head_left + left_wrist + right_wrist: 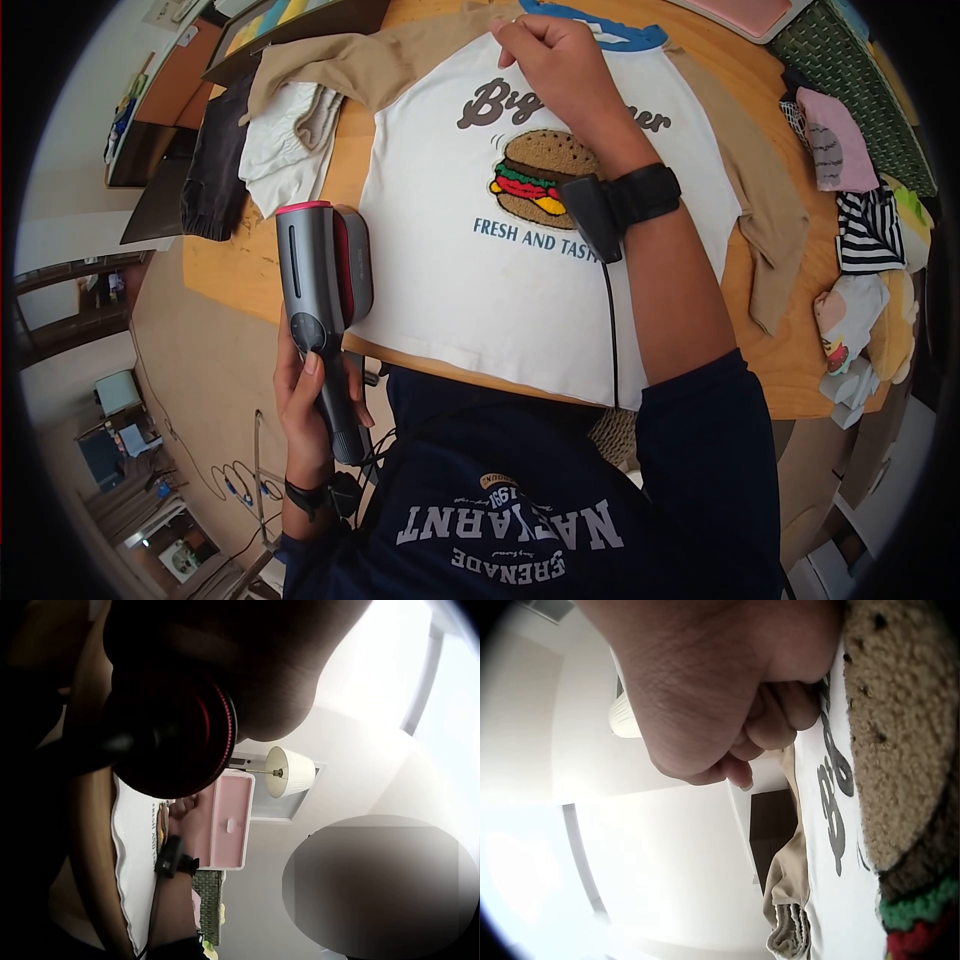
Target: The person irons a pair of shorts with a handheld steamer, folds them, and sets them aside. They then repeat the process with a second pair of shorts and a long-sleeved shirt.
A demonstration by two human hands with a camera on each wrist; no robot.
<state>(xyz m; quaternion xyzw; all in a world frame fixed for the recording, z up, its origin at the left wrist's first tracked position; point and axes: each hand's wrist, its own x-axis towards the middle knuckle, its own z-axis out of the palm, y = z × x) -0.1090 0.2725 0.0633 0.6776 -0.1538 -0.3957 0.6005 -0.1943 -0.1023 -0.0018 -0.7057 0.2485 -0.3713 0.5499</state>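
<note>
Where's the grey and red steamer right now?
In the head view, the grey and red handheld steamer is in the person's left hand, by the left edge of the white-and-tan burger shirt.

1. The shirt (pixel 440 290) was white, with tan sleeves (pixel 775 190) and a blue collar (pixel 640 42).
2. Its burger patch (pixel 540 150) had a tan bun with dark specks, over brown, green, red and yellow.
3. The script (pixel 490 104) was dark grey; the lettering below (pixel 520 234) was blue.
4. The appliance (pixel 312 265) was grey, with pinkish-red trim.
5. The tabletop (pixel 255 270) was orange-brown.
6. One folded garment (pixel 868 232) had black and white stripes.
7. The sweatshirt (pixel 450 470) was navy, with white lettering.
8. The basket (pixel 835 75) had a dark green weave.
</note>
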